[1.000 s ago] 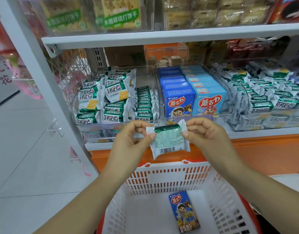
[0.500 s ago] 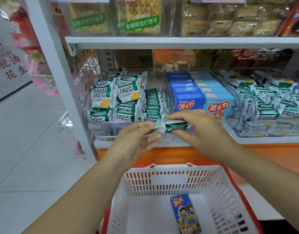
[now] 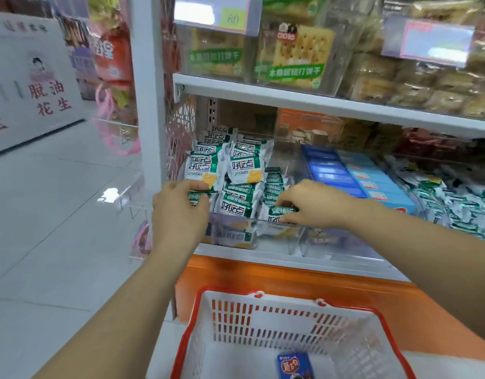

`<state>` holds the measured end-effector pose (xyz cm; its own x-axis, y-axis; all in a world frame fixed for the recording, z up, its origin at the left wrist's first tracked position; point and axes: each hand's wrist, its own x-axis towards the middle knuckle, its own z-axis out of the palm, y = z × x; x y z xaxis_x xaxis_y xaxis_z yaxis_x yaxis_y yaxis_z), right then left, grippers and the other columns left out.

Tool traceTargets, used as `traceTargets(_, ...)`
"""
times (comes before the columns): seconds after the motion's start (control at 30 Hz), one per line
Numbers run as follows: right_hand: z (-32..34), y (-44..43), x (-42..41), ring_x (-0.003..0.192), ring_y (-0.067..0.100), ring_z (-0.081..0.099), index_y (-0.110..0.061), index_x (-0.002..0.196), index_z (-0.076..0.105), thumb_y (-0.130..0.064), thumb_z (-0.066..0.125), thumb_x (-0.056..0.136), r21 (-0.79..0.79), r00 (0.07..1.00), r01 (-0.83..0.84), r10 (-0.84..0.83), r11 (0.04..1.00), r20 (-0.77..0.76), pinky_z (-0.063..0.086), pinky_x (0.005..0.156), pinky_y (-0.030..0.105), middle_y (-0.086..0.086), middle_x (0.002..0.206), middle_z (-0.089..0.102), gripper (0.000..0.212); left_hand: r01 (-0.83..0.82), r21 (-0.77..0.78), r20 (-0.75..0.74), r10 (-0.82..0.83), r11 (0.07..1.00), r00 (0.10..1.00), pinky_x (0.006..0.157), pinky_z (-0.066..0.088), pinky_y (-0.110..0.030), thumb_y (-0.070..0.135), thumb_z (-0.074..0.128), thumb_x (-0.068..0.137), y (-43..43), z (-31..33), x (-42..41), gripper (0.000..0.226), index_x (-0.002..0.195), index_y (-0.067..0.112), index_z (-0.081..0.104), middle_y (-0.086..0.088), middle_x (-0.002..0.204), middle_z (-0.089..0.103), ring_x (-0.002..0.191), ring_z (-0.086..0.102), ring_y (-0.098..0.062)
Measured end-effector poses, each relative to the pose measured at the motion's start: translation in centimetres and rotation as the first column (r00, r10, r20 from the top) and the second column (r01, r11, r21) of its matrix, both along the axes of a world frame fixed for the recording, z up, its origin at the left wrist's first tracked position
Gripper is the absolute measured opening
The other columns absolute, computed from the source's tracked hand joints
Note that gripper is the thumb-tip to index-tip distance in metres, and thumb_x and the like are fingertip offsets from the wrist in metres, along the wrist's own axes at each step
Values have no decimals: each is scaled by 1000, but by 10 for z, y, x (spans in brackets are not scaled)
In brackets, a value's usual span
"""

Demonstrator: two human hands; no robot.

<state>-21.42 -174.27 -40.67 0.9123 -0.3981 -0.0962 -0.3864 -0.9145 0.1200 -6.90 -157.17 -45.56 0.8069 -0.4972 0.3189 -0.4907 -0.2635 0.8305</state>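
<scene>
At the far left there is a white floor (image 3: 58, 201), and then the white post (image 3: 149, 105) of the shelf (image 3: 331, 262). Just right of the post, the left hand (image 3: 178, 214) is at the left front corner of the clear bin (image 3: 235, 228). Its fingers are curled and, with the thumb on top, they grip the left packet (image 3: 199, 198), a green and white snack that sits low in this corner. More packets of the same kind are stacked behind and beside it.

Further right, the right hand (image 3: 317, 203) reaches into the same bin. Its fingers are bent down and pinch the front packet (image 3: 279, 212), which stands at the front of a narrow row of packets, just behind the bin's front wall. The two hands are apart, with a stack of packets between them.

Right of the bin lie the blue boxes (image 3: 372, 184) in rows.

Below the shelf is the red and white basket (image 3: 263, 318), and a small blue box (image 3: 294, 366) lies on its bottom.
</scene>
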Motion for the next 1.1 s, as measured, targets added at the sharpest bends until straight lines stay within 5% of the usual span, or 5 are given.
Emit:
traceTargets(0.2,9,-6,39,64,14,43,-1,103,57,-27,61,91,164,949,70,-15,984,-314,35,57,25,-1,75,49,29,48,37,-65,-46,998,997,98,41,-39,15,58,90,-3,-10,4,20,100,31,62,-1,131,49,112,52,-30)
traceTargets(0.4,-9,-14,57,65,12,49,-15,83,59,-29,58,93,199,840,163,-30,966,-542,45,58,26,-1,80,56,17,64,56,-60,-61,996,996,91,30,-21,14,57,91,-1,-13,9,20,106,24,65,-2,130,51,122,44,-19)
traceTargets(0.53,-3,-15,55,70,8,56,-15,100,65,-24,60,93,273,884,204,-57,940,-464,48,48,16,-6,86,60,12,76,39,-77,-72,996,994,93,35,-25,16,56,92,-1,-12,10,17,102,28,62,0,129,53,118,47,-18)
traceTargets(0.73,1,-34,58,92,16,61,-13,114,66,-23,70,84,152,990,83,-65,985,-125,49,82,28,0,105,68,32,65,32,-79,-63,997,995,105,37,-41,17,58,90,-5,-16,10,16,102,27,65,-2,125,57,123,46,-24)
traceTargets(1.1,-32,-34,63,62,22,47,-17,66,42,-30,71,77,-92,973,35,-55,995,-225,41,58,29,0,66,47,34,73,22,-61,-72,997,996,109,34,-44,16,59,90,-4,-16,10,18,95,34,59,0,123,57,127,43,-25)
